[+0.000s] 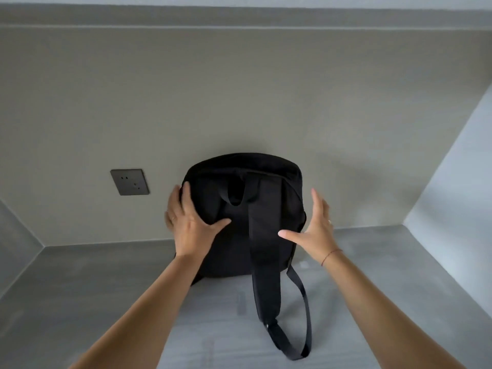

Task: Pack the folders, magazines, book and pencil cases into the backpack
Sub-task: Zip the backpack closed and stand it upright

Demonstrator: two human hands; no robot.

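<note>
A black backpack point(271, 209) stands upright on the grey desk point(106, 302), leaning against the back wall with its strap side toward me. One shoulder strap point(266, 275) hangs down onto the desk in front. My left hand point(190, 222) lies flat on the backpack's left side, fingers wrapped over its edge. At the pack's right side, my right hand point(314, 230) is spread open, thumb near the strap, fingers just off the fabric. No folders, magazines, book or pencil cases are in view.
A dark wall socket point(130, 181) sits on the back wall, left of the backpack. Side walls close in the desk at left and right point(452, 182). A shelf or ledge runs along the top of the wall.
</note>
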